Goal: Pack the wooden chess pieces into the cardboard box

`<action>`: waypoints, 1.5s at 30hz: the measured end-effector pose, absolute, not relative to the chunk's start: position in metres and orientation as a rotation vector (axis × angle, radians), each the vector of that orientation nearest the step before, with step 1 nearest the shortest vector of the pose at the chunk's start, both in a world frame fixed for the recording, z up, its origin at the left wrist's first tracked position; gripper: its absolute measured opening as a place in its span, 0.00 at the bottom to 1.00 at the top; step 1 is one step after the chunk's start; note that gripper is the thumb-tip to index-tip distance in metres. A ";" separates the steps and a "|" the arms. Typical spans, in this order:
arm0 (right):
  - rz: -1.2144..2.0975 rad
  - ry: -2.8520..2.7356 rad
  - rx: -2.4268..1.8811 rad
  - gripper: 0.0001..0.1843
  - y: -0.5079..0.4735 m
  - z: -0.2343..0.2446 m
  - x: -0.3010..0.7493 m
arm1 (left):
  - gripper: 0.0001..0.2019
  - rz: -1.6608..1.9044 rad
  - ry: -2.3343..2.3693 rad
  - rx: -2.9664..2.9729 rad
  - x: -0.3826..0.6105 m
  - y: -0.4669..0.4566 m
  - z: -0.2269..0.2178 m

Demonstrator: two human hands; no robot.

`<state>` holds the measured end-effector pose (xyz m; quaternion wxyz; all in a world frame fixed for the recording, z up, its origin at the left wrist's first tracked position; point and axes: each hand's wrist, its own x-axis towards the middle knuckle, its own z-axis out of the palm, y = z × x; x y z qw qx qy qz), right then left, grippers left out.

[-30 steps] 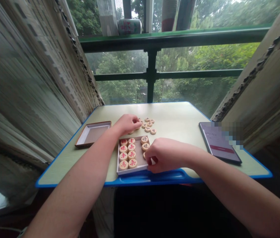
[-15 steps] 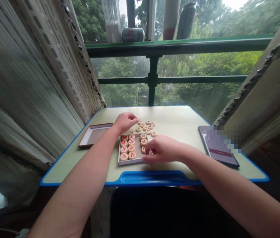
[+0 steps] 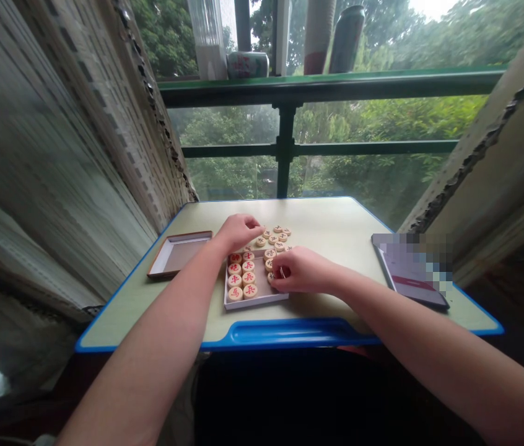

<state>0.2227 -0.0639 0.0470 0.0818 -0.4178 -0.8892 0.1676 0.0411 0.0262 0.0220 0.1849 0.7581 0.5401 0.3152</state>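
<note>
A shallow white box [image 3: 256, 303] sits before me on the small table. On its left side, Chinese chess pieces [image 3: 250, 291] with red characters stand in two columns. Black-character pieces [image 3: 270, 254] line its right side. My right hand [image 3: 301, 269] reaches over the box's right edge, thumb and fingers closed on a black-character piece [image 3: 270, 277] in that column; the fingers partly cover it. Beyond the box, my left hand [image 3: 240, 231] pinches a chess piece at the left end of the loose black-character pieces [image 3: 274, 240]. That piece is mostly hidden by the fingertips.
The brown-edged box lid [image 3: 181, 253] lies left of my left forearm. A tablet [image 3: 410, 279] rests on the right of the table [image 3: 336, 217]. A blue tray groove [image 3: 290, 332] runs along the near edge. Cans [image 3: 348, 38] and cups stand on the green window ledge [image 3: 383, 80].
My right hand's fingers have closed in on the piece at the box's right side. My left hand has shifted slightly right, its fingertips now covering a loose piece.
</note>
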 end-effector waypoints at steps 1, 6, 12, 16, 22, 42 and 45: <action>0.520 -2.645 -1.231 0.06 -0.064 0.047 0.224 | 0.15 0.880 1.522 2.135 0.041 0.025 0.023; 0.543 -2.454 -1.245 0.05 -0.060 0.047 0.228 | 0.19 0.822 1.350 2.075 0.043 0.017 0.031; 0.267 -2.139 -1.336 0.09 -0.044 0.040 0.236 | 0.21 0.728 1.116 1.960 0.042 0.011 0.039; 0.194 -2.151 -1.342 0.13 -0.037 0.033 0.238 | 0.20 0.702 1.022 1.831 0.042 0.011 0.039; 0.131 -2.232 -1.252 0.20 -0.040 0.029 0.239 | 0.17 0.644 0.877 1.697 0.042 0.004 0.046; 0.208 -2.477 -1.020 0.12 -0.043 0.036 0.242 | 0.15 0.395 0.867 1.858 0.045 -0.006 0.054; 0.192 -2.497 -0.997 0.13 -0.043 0.036 0.243 | 0.16 0.383 0.902 1.908 0.046 -0.008 0.055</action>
